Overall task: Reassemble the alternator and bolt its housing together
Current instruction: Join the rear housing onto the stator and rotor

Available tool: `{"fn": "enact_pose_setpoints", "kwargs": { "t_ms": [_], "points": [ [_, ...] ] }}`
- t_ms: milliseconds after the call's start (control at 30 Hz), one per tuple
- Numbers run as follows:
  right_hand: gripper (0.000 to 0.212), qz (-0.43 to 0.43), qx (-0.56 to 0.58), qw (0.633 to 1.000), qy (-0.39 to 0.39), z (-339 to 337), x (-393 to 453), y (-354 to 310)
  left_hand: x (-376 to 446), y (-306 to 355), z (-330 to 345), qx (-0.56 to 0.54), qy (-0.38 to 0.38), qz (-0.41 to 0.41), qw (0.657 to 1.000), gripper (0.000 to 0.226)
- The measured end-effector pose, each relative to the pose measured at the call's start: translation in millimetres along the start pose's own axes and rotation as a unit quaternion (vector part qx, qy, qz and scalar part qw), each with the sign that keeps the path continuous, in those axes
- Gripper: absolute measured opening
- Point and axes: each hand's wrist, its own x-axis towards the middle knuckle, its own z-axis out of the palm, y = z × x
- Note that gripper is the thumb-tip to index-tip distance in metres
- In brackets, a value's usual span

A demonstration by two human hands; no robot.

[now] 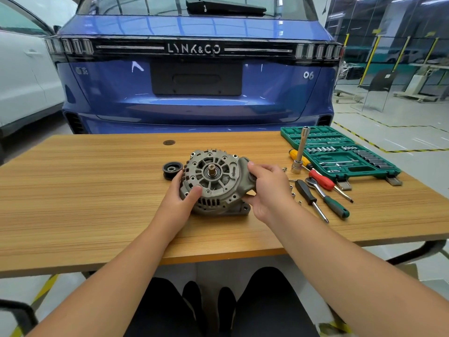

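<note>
The grey alternator (213, 181) lies on the wooden table (85, 190) with its shaft end up and its front housing in place. My left hand (181, 200) grips its left side, thumb on the front face. My right hand (266, 188) grips the mounting ear on the right side. A black pulley (172, 169) with a nut lying in it sits just left of the alternator. Small bolts (292, 190) lie on the table right of my right hand.
An open green socket case (340, 152) sits at the back right. Beside it lie a red-handled ratchet (320, 180), black, green and yellow screwdrivers (308, 193), and an upright extension with socket (300, 152). A blue car (194, 81) stands close behind the table.
</note>
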Motion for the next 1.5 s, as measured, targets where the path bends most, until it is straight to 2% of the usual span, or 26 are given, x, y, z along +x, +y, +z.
{"fn": "enact_pose_setpoints", "kwargs": {
  "t_ms": [67, 167, 300, 400, 467, 533, 667, 833, 1000, 1133, 1200, 1300, 1333, 1400, 1500],
  "points": [
    [0.012, 0.002, -0.014, 1.000, 0.000, -2.5, -3.6, 2.0, 0.0, 0.5, 0.5, 0.004, 0.014, -0.002, 1.000, 0.094],
    [0.016, -0.006, -0.049, 0.999, -0.001, -8.4, -8.3, 9.9, -0.1, 2.0, -0.2, 0.001, 0.027, -0.010, 1.000, 0.103],
    [0.023, -0.029, -0.154, 0.987, -0.024, -15.4, -4.6, 10.1, 1.0, 2.3, -0.5, -0.019, 0.045, 0.000, 0.999, 0.097],
    [0.027, -0.052, -0.264, 0.962, -0.051, -14.9, 3.2, -1.6, 3.2, -0.7, 0.2, -0.025, 0.055, -0.002, 0.998, 0.085],
    [0.040, -0.088, -0.345, 0.930, -0.086, -13.8, 7.6, -5.9, 4.0, -1.8, 0.6, -0.029, 0.055, -0.003, 0.998, 0.080],
    [0.055, -0.079, -0.332, 0.929, -0.142, -13.6, 12.5, -4.1, 4.6, -1.5, 0.6, -0.031, 0.057, -0.002, 0.998, 0.079],
    [0.053, -0.002, -0.228, 0.955, -0.192, -15.5, 17.8, -1.6, 5.4, -1.2, 1.4, -0.030, 0.057, 0.008, 0.998, 0.077],
    [0.054, -0.075, -0.324, 0.928, -0.167, -16.0, 25.5, -6.4, 3.5, 2.7, 5.3, -0.029, 0.017, 0.004, 0.999, 0.085],
    [0.045, -0.073, -0.348, 0.918, -0.177, -14.7, 30.9, -23.5, 2.9, 7.5, 5.5, -0.016, -0.025, -0.019, 0.999, 0.090],
    [0.042, -0.087, -0.377, 0.902, -0.192, -11.3, 34.0, -32.2, 4.6, 13.0, 4.6, -0.032, -0.031, -0.026, 0.999, 0.095],
    [0.052, -0.092, -0.386, 0.893, -0.211, -16.2, 32.9, -29.4, 5.2, 13.9, 4.5, -0.039, -0.024, -0.020, 0.999, 0.098],
    [0.101, -0.092, -0.395, 0.874, -0.266, -34.2, 25.3, -10.4, 7.2, 10.8, 3.9, -0.042, -0.007, -0.005, 0.999, 0.096],
    [0.110, -0.099, -0.388, 0.874, -0.275, -39.1, 23.9, -3.8, 7.6, 10.1, 4.2, -0.049, -0.005, -0.005, 0.999, 0.095],
    [0.111, -0.127, -0.370, 0.879, -0.271, -43.2, 26.3, 4.6, 10.3, 8.1, 5.5, -0.081, -0.008, -0.009, 0.997, 0.088],
    [0.092, -0.181, -0.355, 0.875, -0.274, -44.3, 34.0, 6.6, 14.8, 6.6, 7.5, -0.122, -0.001, -0.012, 0.992, 0.086]
  ]
}}
